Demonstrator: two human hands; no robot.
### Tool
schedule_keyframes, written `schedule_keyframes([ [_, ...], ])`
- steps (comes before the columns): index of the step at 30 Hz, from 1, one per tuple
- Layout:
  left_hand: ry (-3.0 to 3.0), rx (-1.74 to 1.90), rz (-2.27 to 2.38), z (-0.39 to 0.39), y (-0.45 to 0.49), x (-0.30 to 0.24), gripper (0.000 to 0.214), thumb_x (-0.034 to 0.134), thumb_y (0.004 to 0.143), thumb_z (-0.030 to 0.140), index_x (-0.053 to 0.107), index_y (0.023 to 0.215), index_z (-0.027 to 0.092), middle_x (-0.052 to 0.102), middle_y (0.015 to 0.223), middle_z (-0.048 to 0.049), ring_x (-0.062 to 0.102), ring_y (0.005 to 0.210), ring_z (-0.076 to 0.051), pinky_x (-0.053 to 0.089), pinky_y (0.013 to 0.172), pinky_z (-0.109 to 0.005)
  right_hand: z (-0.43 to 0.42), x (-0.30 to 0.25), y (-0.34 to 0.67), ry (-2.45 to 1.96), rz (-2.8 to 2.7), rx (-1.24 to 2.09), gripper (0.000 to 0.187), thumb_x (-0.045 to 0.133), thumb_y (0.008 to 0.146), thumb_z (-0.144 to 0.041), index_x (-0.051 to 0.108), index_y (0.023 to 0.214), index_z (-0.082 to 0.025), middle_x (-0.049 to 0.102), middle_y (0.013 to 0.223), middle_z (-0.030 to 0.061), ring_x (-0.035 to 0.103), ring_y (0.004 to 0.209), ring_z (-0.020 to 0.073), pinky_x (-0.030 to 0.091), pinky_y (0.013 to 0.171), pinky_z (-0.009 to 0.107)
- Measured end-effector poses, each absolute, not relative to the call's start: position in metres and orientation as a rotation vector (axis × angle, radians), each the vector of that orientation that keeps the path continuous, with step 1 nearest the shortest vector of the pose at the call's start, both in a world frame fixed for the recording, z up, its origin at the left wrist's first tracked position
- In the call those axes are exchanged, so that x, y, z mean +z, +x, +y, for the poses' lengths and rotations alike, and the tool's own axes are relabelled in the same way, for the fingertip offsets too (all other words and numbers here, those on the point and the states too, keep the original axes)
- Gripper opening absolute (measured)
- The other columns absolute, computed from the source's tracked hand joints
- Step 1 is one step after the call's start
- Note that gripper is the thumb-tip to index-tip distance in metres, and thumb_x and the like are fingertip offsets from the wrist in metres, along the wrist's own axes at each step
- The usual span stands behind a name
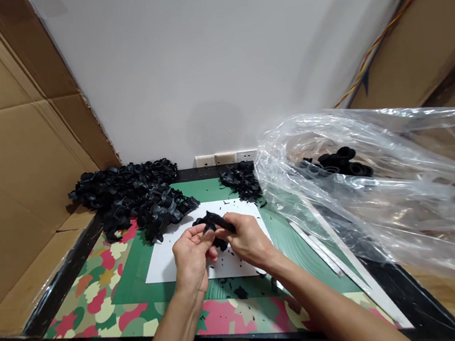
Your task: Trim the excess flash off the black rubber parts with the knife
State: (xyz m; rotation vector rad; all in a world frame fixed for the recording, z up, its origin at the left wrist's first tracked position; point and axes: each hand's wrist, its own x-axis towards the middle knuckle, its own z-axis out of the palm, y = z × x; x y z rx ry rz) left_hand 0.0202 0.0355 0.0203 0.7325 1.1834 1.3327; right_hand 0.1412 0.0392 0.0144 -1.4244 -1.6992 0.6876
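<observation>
The left hand (191, 252) is pinching a soft black piece (217, 219) above the middle of the white sheet (162, 266), its thumb and forefinger pressing together at the near left edge of the piece while the other fingers are curling loosely below. The right hand (245, 240) is gripping the opposite side, its fingers wrapping over the curved right end and its thumb pointing inward, close to the left fingertips. The piece is thus sitting between the two sets of fingertips; where the hands are covering it, its exact contact with the right thumb cannot be told.

Small black scraps (241, 292) are lying on the sheet and just in front of it. A big black heap (143, 190) is spreading behind and left of the sheet, overlapping its far left corner, and a smaller black heap (241, 181) is sitting at its far right edge. A green mat (134, 288) is lying under the sheet, and a camouflage-patterned covering (109, 274) is showing beyond it, left and in front. Right of the sheet, pale strips (322, 250) are lying lengthwise, and a clear plastic bag (395, 212) is sprawling farther out, with black rounded pieces (342, 164) showing through it. A pale wall (190, 54) is standing behind the sheet.
</observation>
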Motion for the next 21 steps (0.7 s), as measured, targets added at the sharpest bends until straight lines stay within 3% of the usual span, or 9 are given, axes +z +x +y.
schedule_keyframes([
  [3, 0.759, 1.335, 1.198, 0.032, 0.022, 0.018, 0.041, 0.081, 0.044, 0.022, 0.057, 0.077, 0.014, 0.058, 0.047, 0.0059, 0.042, 0.031, -0.005, 0.03, 0.031, -0.017, 0.036, 0.014, 0.142, -1.458, -1.694, 0.706, 0.015, 0.054, 0.071, -0.015, 0.047, 0.059, -0.021, 0.05, 0.055, -0.0022, 0.047, 0.053, 0.0148, 0.031, 0.05, 0.023],
  [9, 0.859, 1.295, 1.282, 0.034, 0.026, 0.016, 0.026, 0.067, 0.049, 0.011, 0.057, 0.073, 0.015, 0.046, 0.034, 0.0107, 0.035, 0.027, -0.005, 0.025, 0.03, -0.016, 0.03, 0.016, 0.132, -1.631, -1.844, 0.324, 0.012, 0.049, 0.073, -0.008, 0.054, 0.08, -0.017, 0.057, 0.077, 0.0057, 0.049, 0.057, 0.0173, 0.029, 0.053, 0.027],
  [14, 0.95, 1.255, 1.284, 0.042, 0.024, 0.023, 0.017, 0.065, 0.053, 0.012, 0.057, 0.067, 0.016, 0.048, 0.037, 0.0099, 0.033, 0.027, -0.004, 0.024, 0.03, -0.015, 0.039, 0.01, 0.126, -1.577, -1.792, 0.437, 0.012, 0.051, 0.074, -0.011, 0.052, 0.083, -0.019, 0.058, 0.077, 0.0046, 0.051, 0.06, 0.0184, 0.033, 0.056, 0.027],
  [18, 1.021, 1.177, 1.262, 0.034, 0.019, 0.02, 0.015, 0.067, 0.05, 0.01, 0.058, 0.061, 0.015, 0.055, 0.042, 0.0062, 0.04, 0.032, -0.004, 0.027, 0.033, -0.015, 0.06, 0.011, 0.139, -1.63, -1.666, 0.471, 0.012, 0.052, 0.072, -0.011, 0.05, 0.077, -0.021, 0.057, 0.069, 0.002, 0.051, 0.06, 0.0184, 0.036, 0.056, 0.027],
  [21, 1.057, 1.054, 1.235, 0.021, 0.014, 0.013, 0.019, 0.071, 0.047, 0.008, 0.061, 0.062, 0.013, 0.055, 0.043, 0.0049, 0.047, 0.038, -0.007, 0.031, 0.036, -0.015, 0.079, 0.02, 0.164, -1.73, -1.502, 0.446, 0.011, 0.041, 0.081, -0.015, 0.05, 0.08, -0.02, 0.056, 0.068, 0.0047, 0.051, 0.059, 0.0199, 0.035, 0.055, 0.029],
])
